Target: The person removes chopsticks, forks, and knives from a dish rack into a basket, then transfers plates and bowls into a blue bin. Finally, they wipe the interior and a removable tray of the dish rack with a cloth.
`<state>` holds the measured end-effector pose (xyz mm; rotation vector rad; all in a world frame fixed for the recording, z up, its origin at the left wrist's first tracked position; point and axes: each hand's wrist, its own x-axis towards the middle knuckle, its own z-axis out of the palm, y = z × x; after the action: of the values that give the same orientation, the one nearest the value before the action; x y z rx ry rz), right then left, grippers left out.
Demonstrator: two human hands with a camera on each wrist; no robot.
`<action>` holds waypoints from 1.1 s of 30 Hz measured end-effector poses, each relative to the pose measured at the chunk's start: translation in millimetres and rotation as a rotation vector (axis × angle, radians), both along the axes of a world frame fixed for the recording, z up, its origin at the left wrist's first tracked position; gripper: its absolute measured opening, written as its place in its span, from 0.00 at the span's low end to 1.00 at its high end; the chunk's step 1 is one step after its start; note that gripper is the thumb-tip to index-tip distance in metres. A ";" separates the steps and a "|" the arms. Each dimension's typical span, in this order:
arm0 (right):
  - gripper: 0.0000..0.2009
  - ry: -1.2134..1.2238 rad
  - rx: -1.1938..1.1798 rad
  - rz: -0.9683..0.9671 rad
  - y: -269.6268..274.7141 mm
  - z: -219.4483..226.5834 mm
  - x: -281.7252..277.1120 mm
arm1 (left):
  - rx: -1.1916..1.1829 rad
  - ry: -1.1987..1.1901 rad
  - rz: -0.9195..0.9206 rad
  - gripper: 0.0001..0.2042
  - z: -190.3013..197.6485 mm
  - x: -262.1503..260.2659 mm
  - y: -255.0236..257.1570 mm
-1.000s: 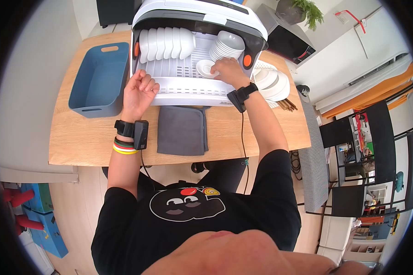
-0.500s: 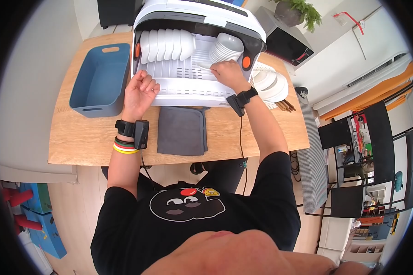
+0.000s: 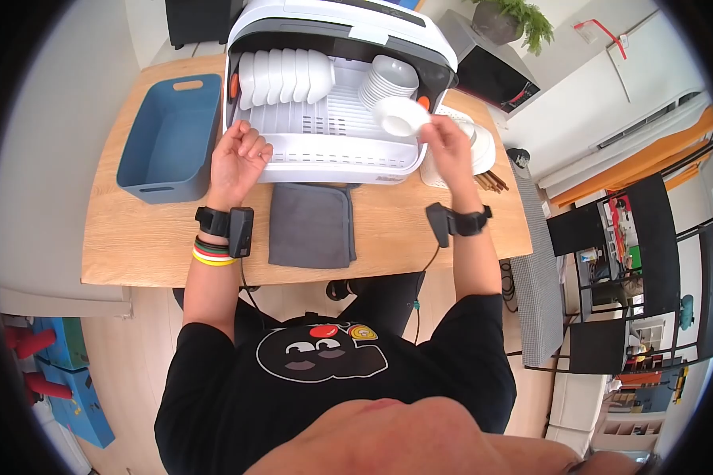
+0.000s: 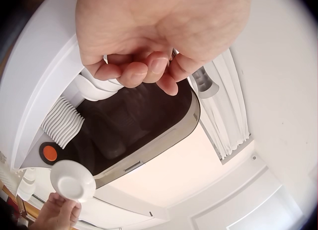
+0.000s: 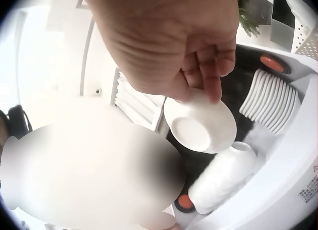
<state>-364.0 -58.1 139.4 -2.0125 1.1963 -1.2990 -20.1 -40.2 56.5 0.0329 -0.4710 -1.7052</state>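
Observation:
The right hand (image 3: 450,154) pinches the rim of a small white dish (image 3: 401,117), raised over the right front of the white dish cabinet (image 3: 337,150). In the right wrist view the dish (image 5: 191,133) hangs from the thumb and fingers (image 5: 212,86), its underside facing the camera. The left hand (image 3: 240,162), its fingers loosely curled, holds nothing beside the cabinet's left front edge; the left wrist view shows the same hand (image 4: 159,36). Inside the cabinet stand a row of white bowls (image 3: 285,77) on the left and a stack of small dishes (image 3: 388,81) on the right.
A blue bin (image 3: 170,138) stands left of the cabinet. A folded grey cloth (image 3: 311,226) lies in front of it on the wooden table (image 3: 166,245). Right of the cabinet are white plates (image 3: 483,150) and brown sticks (image 3: 493,181); a microwave (image 3: 495,75) sits behind.
The right hand has lifted the small dish off the rack and moved it right and toward the person, tilting it. The left hand has stayed nearly still.

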 end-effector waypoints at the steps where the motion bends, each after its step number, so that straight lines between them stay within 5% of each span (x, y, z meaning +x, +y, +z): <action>1: 0.07 -0.086 -0.011 -0.025 5.8 9.1 -11.5 | 0.003 -0.004 0.007 0.10 -0.4 0.0 -0.2; 8: 0.05 -0.691 -0.071 -0.164 -13.7 32.2 -83.8 | -0.016 0.001 -0.002 0.10 -2.0 0.3 -1.5; 14: 0.08 -0.187 0.075 -0.559 -81.1 -16.3 -113.1 | -0.034 0.005 -0.011 0.10 -2.5 0.4 -2.0; 18: 0.10 -0.012 0.085 -0.608 -120.5 -37.7 -110.6 | -0.007 0.005 -0.004 0.10 -1.4 0.0 -0.5; 20: 0.11 0.298 -0.065 -0.701 -152.1 -60.6 -120.6 | 0.000 0.008 -0.004 0.10 -0.6 -1.0 -0.3; 24: 0.11 0.314 0.048 -0.829 -147.0 -57.7 -95.9 | -0.014 0.002 0.000 0.11 -0.6 -1.0 0.1; 28: 0.10 0.231 0.226 -0.775 -136.1 -44.2 -85.8 | -0.017 0.004 -0.005 0.11 -1.5 -0.4 -1.1; 33: 0.11 0.597 0.075 -0.728 -127.4 -43.9 -73.9 | -0.001 -0.013 0.009 0.10 1.6 -1.7 0.8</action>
<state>-437.9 -185.4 95.5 -2.0463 2.3742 -0.8977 -21.8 -39.4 58.1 0.0459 -0.4808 -1.6964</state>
